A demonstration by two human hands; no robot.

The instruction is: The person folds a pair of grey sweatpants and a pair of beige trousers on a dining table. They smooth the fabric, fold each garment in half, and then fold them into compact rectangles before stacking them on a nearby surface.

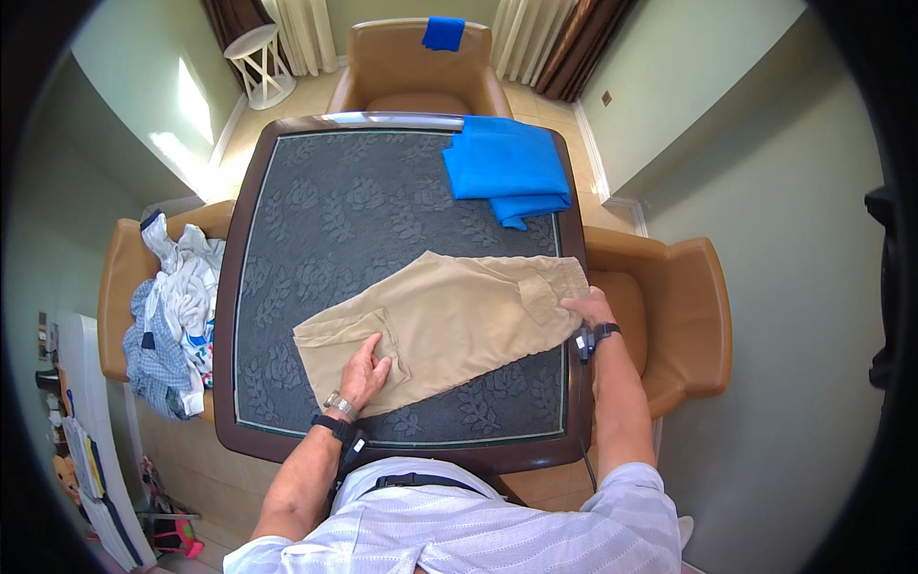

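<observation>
Tan cargo shorts, folded in half lengthwise, lie across the near half of a dark table with a floral-patterned top. Their waistband end reaches the table's right edge. My left hand rests on the leg end at the left, fingers apart, beside a flap or pocket. At the waistband end, my right hand touches the lower right corner; its fingertips lie on the fabric, and whether they pinch it cannot be told. Each wrist wears a strap with a small device.
Folded blue cloth lies at the table's far right corner. Mixed clothes are heaped on the left tan chair. Another tan chair stands at the right, and a far one carries a small blue cloth.
</observation>
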